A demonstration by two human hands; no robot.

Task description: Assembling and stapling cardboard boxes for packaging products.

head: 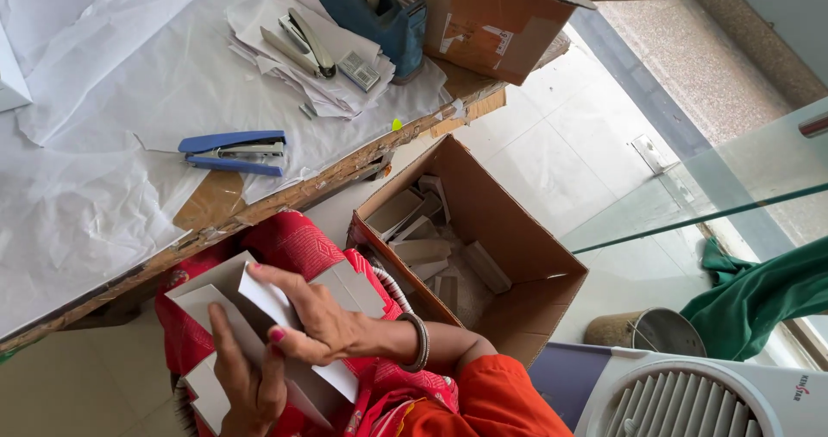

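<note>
Both my hands hold a small flat grey-and-white cardboard carton over my lap, which is covered in red cloth. My right hand, with a metal bangle at the wrist, lies across the top of the carton, fingers spread over a white flap. From below, my left hand grips the carton's lower edge, its fingers running up the grey side. The carton is partly folded and its far side is hidden by my hands.
An open brown box on the floor to the right holds several folded cartons. The paper-covered table carries a blue stapler, a grey stapler on papers, a blue holder and a brown box. A white fan, metal bin and green cloth stand at right.
</note>
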